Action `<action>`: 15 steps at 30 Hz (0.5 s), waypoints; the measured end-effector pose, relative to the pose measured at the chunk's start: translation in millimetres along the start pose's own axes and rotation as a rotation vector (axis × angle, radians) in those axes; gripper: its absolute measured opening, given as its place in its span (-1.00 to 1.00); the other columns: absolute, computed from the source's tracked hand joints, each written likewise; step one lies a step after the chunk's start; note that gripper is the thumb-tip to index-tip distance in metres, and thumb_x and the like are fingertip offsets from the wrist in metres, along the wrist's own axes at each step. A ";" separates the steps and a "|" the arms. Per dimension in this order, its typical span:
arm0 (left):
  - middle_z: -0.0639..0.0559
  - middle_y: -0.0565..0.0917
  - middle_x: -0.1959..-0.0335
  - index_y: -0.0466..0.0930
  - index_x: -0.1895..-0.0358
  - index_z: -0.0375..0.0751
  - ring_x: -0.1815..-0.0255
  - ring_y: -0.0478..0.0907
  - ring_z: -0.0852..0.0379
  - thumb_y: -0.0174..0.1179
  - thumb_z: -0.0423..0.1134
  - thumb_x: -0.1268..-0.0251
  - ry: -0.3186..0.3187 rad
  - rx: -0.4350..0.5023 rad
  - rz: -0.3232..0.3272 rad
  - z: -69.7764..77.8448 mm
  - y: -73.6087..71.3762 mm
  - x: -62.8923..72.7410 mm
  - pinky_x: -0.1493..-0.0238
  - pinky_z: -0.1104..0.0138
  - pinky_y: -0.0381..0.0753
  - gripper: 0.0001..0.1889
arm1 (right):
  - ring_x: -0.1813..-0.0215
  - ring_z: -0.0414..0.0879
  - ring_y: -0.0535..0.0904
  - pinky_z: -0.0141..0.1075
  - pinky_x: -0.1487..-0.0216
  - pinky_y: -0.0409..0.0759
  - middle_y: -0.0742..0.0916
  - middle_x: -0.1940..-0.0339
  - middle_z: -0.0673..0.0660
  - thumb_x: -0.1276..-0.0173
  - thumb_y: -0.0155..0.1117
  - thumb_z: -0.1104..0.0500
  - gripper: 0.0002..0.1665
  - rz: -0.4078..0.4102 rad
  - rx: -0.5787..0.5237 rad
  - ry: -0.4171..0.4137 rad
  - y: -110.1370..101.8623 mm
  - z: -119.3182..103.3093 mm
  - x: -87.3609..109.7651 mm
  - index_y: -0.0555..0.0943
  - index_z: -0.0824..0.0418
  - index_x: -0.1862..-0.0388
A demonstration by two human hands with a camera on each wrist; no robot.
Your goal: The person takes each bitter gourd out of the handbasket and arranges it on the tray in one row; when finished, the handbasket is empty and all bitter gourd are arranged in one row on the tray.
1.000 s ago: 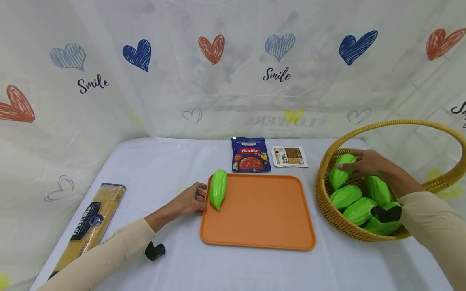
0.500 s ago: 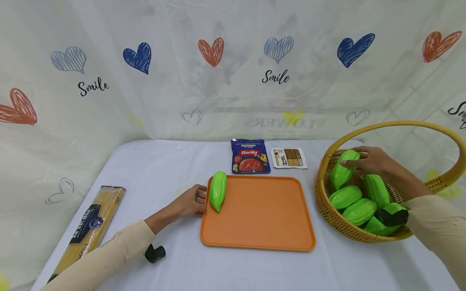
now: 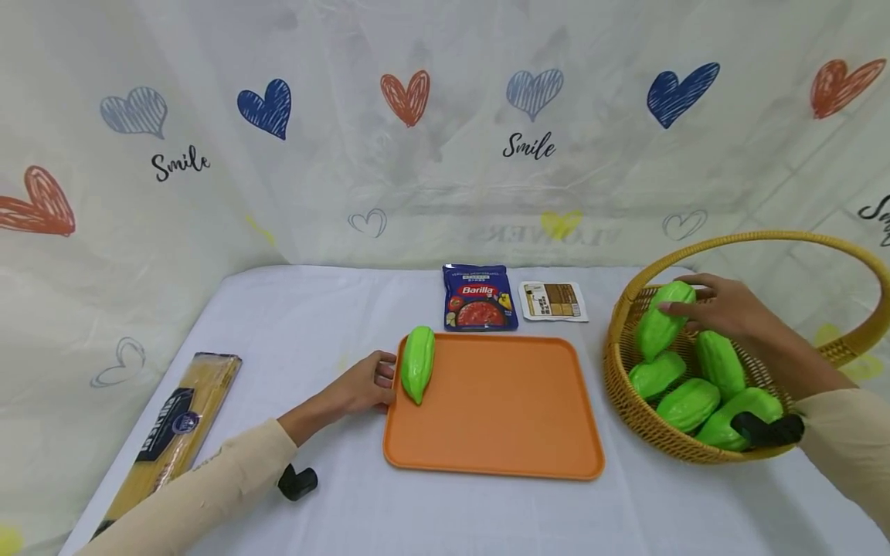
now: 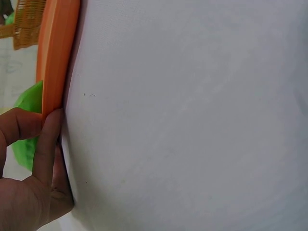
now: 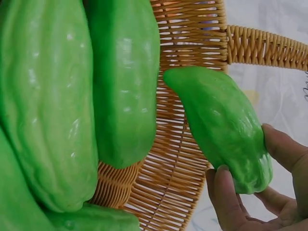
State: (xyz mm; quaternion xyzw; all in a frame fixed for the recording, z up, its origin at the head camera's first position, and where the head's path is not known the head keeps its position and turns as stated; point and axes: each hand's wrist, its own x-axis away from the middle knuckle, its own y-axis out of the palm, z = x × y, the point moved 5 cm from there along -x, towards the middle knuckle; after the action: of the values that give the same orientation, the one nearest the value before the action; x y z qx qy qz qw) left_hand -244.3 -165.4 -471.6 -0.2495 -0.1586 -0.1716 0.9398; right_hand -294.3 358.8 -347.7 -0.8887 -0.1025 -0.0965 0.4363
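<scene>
My right hand grips a green, ribbed bitter melon near its blunt end, at the far left side of the wicker basket. In the right wrist view the thumb and fingertips pinch this bitter melon, and its pointed tip faces the basket wall. Several similar bitter melons lie in the basket below. My left hand holds the left rim of the orange tray; the left wrist view shows thumb and fingers pinching the tray's rim. One bitter melon lies along the tray's left side.
Behind the tray lie a blue Barilla sauce pouch and a small flat packet. A pack of spaghetti rests at the table's left edge. The basket's tall handle arches over the right side. A heart-printed curtain hangs behind.
My right hand has risen slightly and shifted right, lifting the gripped bitter melon with it. The left hand and the tray stay in place.
</scene>
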 end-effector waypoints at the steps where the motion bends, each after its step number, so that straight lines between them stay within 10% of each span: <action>1: -0.18 0.48 -0.14 0.23 -0.44 -0.30 -0.05 0.53 -0.02 0.31 -0.44 -0.12 0.001 0.002 0.000 0.3 0.1 0.2 0.15 0.24 0.78 -0.24 | 0.16 -0.03 0.73 0.16 -0.11 0.66 0.11 -0.43 0.77 -0.43 0.19 -0.25 0.15 0.000 -0.002 0.000 -0.5 0.2 1.2 -0.12 0.37 -0.63; 15: -0.20 0.48 -0.14 0.23 -0.43 -0.32 -0.05 0.54 -0.02 0.31 -0.44 -0.13 0.006 -0.006 -0.002 -0.1 0.1 -1.6 0.15 0.24 0.78 -0.25 | 0.20 -0.26 0.69 0.26 -0.18 0.55 0.21 -0.44 0.68 -0.51 0.11 -0.20 0.06 -0.033 0.000 -0.029 1.1 -4.8 19.9 -0.14 0.36 -0.63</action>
State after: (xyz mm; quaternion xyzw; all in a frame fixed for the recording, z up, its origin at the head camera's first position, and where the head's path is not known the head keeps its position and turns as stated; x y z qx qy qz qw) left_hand -245.7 -165.1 -472.4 -0.2516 -0.1554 -0.1737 0.9394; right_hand -275.2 356.2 -340.4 -0.8882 -0.1234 -0.0908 0.4331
